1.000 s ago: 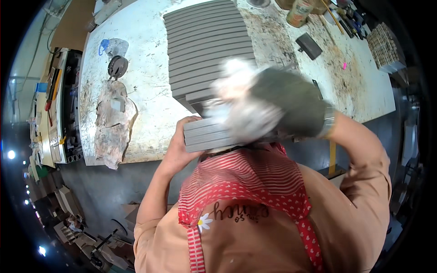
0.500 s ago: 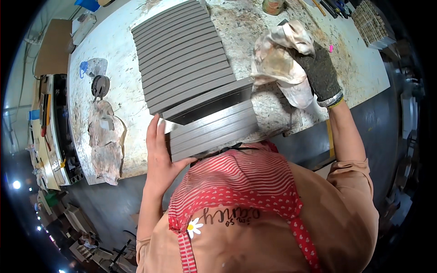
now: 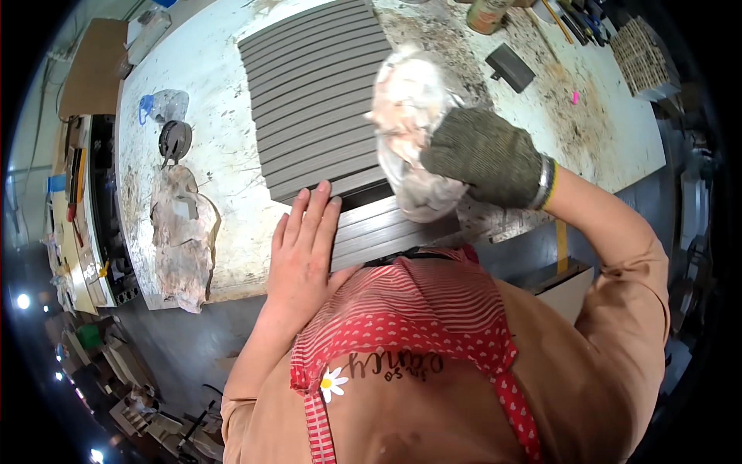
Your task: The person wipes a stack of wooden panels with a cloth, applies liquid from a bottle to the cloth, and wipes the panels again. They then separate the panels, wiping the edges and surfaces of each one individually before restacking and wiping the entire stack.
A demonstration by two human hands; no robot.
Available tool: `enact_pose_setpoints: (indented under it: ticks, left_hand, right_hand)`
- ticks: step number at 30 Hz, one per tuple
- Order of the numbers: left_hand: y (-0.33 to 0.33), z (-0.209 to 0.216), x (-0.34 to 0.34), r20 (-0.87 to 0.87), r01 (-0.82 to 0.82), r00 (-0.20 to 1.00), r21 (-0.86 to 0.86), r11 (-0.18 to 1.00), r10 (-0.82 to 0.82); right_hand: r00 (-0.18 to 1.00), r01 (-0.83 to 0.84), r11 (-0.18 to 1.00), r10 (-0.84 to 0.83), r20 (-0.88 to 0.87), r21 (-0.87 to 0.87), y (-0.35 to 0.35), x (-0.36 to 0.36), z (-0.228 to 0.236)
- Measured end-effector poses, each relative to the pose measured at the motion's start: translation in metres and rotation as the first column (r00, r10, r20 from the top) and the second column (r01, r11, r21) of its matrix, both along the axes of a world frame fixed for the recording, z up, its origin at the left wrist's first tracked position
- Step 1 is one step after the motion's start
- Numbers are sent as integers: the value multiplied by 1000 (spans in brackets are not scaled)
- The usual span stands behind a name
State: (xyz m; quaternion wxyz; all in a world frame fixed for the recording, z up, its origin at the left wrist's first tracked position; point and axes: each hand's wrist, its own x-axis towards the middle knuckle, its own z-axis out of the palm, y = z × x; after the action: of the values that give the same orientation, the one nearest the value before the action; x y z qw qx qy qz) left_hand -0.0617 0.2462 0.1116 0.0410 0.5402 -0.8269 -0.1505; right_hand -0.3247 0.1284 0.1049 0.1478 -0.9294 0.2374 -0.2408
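Head view, hands and the items about them.

Item: my left hand, bare, open, fingers spread and laid flat over the left end of the grey board; fingertips reach to the near edge of the ridged stack, thumb out toward my apron.

Item: my right hand, in a dark knitted glove, closed on a bunched rag, white with brownish stains. The rag hangs across the right side of the stack and part of the board; whether it presses on either, I cannot tell.

Item: the grey board, grooved lengthwise, along the near edge of the bench, just beside my apron, a dark gap between it and the stack.

Item: the ridged stack, grey strips row behind row, from near the board toward the far edge.

Left part of bench: one stained cloth, its lower end at the near-left corner; above it a dark round object, then a clear plastic bag with blue on it.

Right part: one dark flat piece; one small pink piece nearer the right edge; one jar toward the far edge; one woven-patterned block by the far-right corner.
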Motion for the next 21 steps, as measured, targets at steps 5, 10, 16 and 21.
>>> enact_pose_setpoints:
  ticks: [5, 10, 16, 21]
  left_hand:
    - [1, -6, 3, -45, -8, 999, 16, 1000, 8]
    - [3, -6, 3, -54, 8, 998, -28, 1000, -10]
    - [-4, -16, 5, -100, 24, 994, -88, 996, -33]
    - [11, -31, 29, -345, -133, 938, -243, 961, 43]
  right_hand:
    - [976, -177, 965, 146, -163, -194, 3, 35, 33]
    - [970, -32, 994, 7, -244, -100, -8, -42, 4]
    - [704, 525, 847, -490, -514, -88, -27, -83, 13]
    - [897, 386, 863, -434, 88, 325, 22, -59, -30]
